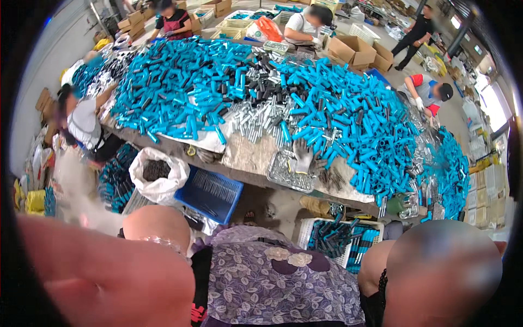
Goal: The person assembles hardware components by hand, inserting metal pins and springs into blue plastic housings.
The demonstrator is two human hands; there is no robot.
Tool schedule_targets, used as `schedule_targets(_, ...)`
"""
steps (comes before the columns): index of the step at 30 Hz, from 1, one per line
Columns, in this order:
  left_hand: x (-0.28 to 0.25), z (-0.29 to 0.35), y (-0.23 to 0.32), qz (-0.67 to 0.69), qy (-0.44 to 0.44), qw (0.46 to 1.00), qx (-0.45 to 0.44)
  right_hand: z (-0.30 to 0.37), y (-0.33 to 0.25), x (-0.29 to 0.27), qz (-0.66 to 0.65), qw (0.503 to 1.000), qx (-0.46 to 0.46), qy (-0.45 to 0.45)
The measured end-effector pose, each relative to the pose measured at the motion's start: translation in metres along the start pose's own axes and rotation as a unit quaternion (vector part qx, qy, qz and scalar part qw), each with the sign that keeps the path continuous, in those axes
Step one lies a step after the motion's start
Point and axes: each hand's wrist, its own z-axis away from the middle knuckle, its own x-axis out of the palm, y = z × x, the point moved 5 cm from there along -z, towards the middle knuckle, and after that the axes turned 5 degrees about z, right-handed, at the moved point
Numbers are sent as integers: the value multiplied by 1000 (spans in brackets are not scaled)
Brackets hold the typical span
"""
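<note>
Both my bare arms rise close to the camera, the left arm (114, 267) at the lower left and the right arm (376, 267) at the lower right. Neither of my hands shows; the arms run out at the picture's lower sides, and the right side is smeared. Between them hangs a purple leaf-patterned apron (283, 283). In front, a clear tray of small metal parts (289, 173) sits at the table's near edge. A grey work glove with a white cuff (302, 155) lies on it, and a dark glove (207, 156) lies farther left.
Heaps of blue plastic handles (180, 76) cover the worktable, with metal pieces (256, 122) among them. Below its edge stand a white sack (159, 166), a blue crate (210, 191) and a white basket of handles (329, 240). Several people work or stand around the table.
</note>
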Motion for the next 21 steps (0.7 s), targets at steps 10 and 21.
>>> schedule_targets(10, 99, -25, -138, 59, -91, 990, -87, 15, 62, 57, -116, 986, 62, -104)
schedule_targets(21, 150, 6, -173, 48, -355, 925, -129, 83, 117, 127, -26, 854, 118, -506)
